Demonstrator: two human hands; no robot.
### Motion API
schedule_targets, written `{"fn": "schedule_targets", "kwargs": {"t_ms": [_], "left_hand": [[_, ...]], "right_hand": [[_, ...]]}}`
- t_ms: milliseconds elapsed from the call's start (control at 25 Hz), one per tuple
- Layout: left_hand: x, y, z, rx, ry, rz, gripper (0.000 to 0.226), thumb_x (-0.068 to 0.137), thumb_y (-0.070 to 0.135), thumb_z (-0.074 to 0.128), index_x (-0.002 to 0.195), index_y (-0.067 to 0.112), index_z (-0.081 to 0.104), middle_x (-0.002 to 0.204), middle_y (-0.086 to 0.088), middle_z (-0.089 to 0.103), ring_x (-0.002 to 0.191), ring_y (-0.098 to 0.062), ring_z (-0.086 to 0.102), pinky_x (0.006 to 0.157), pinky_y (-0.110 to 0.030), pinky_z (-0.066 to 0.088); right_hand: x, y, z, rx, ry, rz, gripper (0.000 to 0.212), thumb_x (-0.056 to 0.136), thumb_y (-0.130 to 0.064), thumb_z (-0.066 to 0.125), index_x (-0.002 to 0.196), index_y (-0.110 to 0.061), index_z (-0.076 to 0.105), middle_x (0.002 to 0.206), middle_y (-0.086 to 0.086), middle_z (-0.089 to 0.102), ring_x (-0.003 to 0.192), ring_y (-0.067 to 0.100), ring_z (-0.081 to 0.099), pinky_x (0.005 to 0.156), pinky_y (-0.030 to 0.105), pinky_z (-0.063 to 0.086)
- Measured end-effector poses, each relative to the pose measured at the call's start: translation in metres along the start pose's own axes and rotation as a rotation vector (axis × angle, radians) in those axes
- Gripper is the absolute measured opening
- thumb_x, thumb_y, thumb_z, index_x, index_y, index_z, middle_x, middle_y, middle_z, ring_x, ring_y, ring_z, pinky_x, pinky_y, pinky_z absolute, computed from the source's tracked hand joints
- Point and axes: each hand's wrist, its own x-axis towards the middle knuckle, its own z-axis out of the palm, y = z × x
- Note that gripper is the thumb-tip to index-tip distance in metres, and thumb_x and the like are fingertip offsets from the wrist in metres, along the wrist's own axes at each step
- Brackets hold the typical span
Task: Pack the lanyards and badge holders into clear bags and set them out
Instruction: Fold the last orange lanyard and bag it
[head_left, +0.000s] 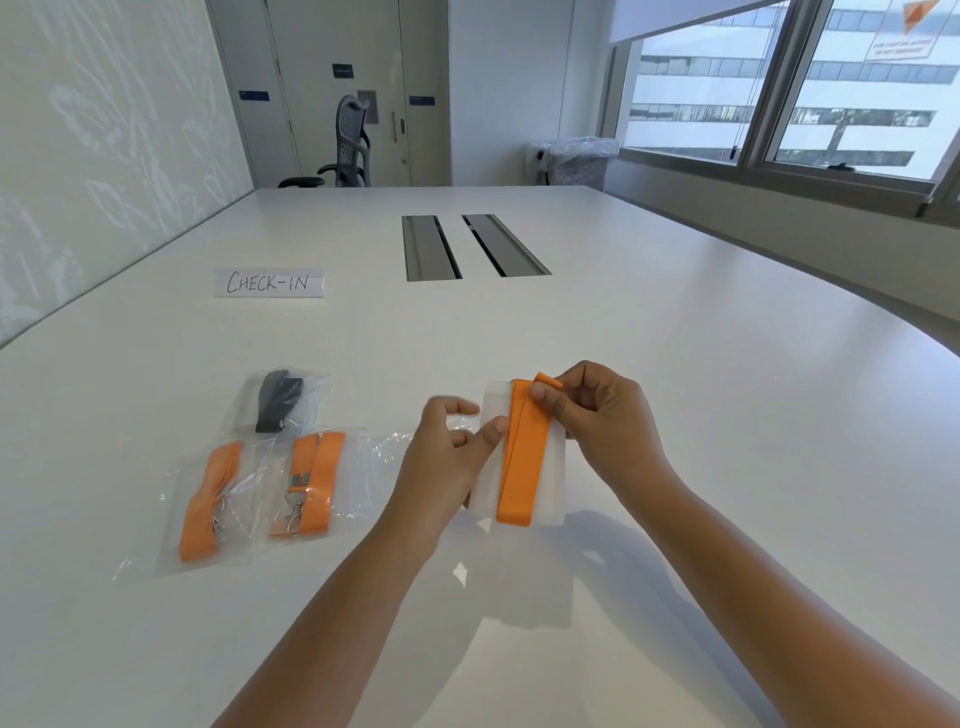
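Observation:
An orange lanyard (522, 457) is folded flat against a white badge holder (553, 488), both held just above the table's middle. My left hand (447, 457) pinches the holder's left edge with the thumb on its face. My right hand (608, 421) grips the lanyard's top fold and the holder's right side. An empty clear bag (387, 447) lies flat behind my left hand. To the left lie three packed clear bags: two with orange lanyards (208, 499) (314, 478) and one with a black lanyard (278, 400).
A paper sign reading CHECK-IN (269, 282) lies further back on the left of the white table (675, 364). Two grey cable slots (470, 245) are set in the table's centre. An office chair (348, 145) stands beyond the far edge.

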Motion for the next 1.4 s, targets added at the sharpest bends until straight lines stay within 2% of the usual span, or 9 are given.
{"fn": "schedule_targets", "kwargs": {"t_ms": [160, 280, 400, 560, 720, 840, 1040, 1200, 1400], "left_hand": [[-0.004, -0.003, 0.011, 0.107, -0.034, 0.012, 0.042, 0.093, 0.040, 0.043, 0.103, 0.000, 0.054, 0.103, -0.020, 0.061, 0.096, -0.036, 0.059, 0.082, -0.048, 0.050], [0.002, -0.004, 0.005, 0.122, 0.072, -0.011, 0.042, 0.095, 0.037, 0.041, 0.099, -0.003, 0.052, 0.094, -0.018, 0.057, 0.090, -0.033, 0.056, 0.083, -0.049, 0.048], [0.009, -0.005, -0.004, 0.113, 0.141, -0.036, 0.039, 0.095, 0.037, 0.040, 0.095, -0.001, 0.049, 0.084, -0.011, 0.052, 0.084, -0.030, 0.053, 0.071, -0.043, 0.049], [0.012, -0.005, -0.010, 0.112, 0.139, -0.049, 0.025, 0.096, 0.037, 0.038, 0.092, 0.013, 0.045, 0.076, 0.004, 0.047, 0.077, -0.022, 0.052, 0.045, -0.028, 0.045], [0.010, -0.004, -0.010, 0.089, 0.046, -0.048, 0.030, 0.095, 0.037, 0.039, 0.092, 0.010, 0.049, 0.086, -0.005, 0.056, 0.083, -0.028, 0.056, 0.062, -0.042, 0.054], [0.007, -0.003, -0.007, 0.081, 0.000, 0.082, 0.041, 0.093, 0.038, 0.043, 0.104, -0.001, 0.052, 0.103, -0.022, 0.060, 0.096, -0.037, 0.058, 0.084, -0.050, 0.048], [0.003, -0.001, -0.009, 0.034, -0.179, 0.206, 0.034, 0.077, 0.052, 0.043, 0.096, 0.026, 0.054, 0.088, 0.004, 0.064, 0.083, -0.016, 0.063, 0.074, -0.030, 0.052], [0.002, -0.003, -0.008, 0.016, -0.250, 0.184, 0.035, 0.080, 0.048, 0.044, 0.104, 0.023, 0.051, 0.092, 0.002, 0.065, 0.084, -0.013, 0.065, 0.069, -0.032, 0.056], [0.003, -0.004, -0.003, 0.072, -0.026, 0.159, 0.031, 0.089, 0.021, 0.056, 0.108, 0.027, 0.033, 0.090, 0.004, 0.057, 0.086, -0.026, 0.062, 0.071, -0.043, 0.057]], "right_hand": [[-0.004, 0.004, 0.003, -0.157, -0.049, -0.022, 0.023, 0.082, -0.033, 0.068, 0.067, -0.028, 0.052, 0.086, -0.012, 0.066, 0.076, 0.013, 0.062, 0.068, 0.030, 0.050], [-0.007, -0.005, 0.002, -0.166, -0.001, -0.115, 0.019, 0.081, -0.032, 0.068, 0.070, -0.029, 0.053, 0.098, -0.017, 0.068, 0.090, 0.005, 0.064, 0.076, 0.027, 0.051], [-0.016, -0.026, 0.001, 0.216, -0.033, -0.184, 0.019, 0.075, -0.033, 0.068, 0.070, -0.021, 0.055, 0.074, 0.000, 0.072, 0.078, 0.019, 0.071, 0.068, 0.027, 0.054], [-0.033, -0.039, 0.005, 0.378, -0.051, -0.331, 0.012, 0.075, -0.028, 0.068, 0.070, -0.024, 0.058, 0.072, 0.006, 0.071, 0.072, 0.023, 0.071, 0.060, 0.020, 0.053], [-0.025, -0.035, 0.001, 0.364, 0.015, -0.143, 0.023, 0.074, -0.030, 0.068, 0.074, -0.009, 0.058, 0.069, 0.003, 0.072, 0.067, 0.017, 0.069, 0.056, 0.021, 0.052], [-0.013, -0.023, -0.005, 0.232, 0.051, 0.049, 0.018, 0.077, -0.031, 0.070, 0.072, -0.016, 0.063, 0.064, -0.003, 0.071, 0.061, 0.010, 0.065, 0.057, 0.021, 0.050], [-0.006, -0.007, -0.004, 0.160, 0.053, 0.181, 0.020, 0.074, -0.031, 0.074, 0.068, -0.017, 0.062, 0.074, -0.002, 0.070, 0.073, 0.013, 0.066, 0.059, 0.024, 0.054], [-0.004, -0.005, -0.004, 0.218, 0.041, 0.196, 0.021, 0.076, -0.024, 0.074, 0.068, -0.012, 0.058, 0.071, 0.003, 0.070, 0.064, 0.011, 0.069, 0.053, 0.020, 0.053], [-0.003, -0.003, -0.005, 0.217, 0.135, 0.150, 0.022, 0.078, -0.020, 0.072, 0.068, -0.010, 0.056, 0.071, 0.005, 0.067, 0.065, 0.013, 0.068, 0.053, 0.023, 0.055]]}}
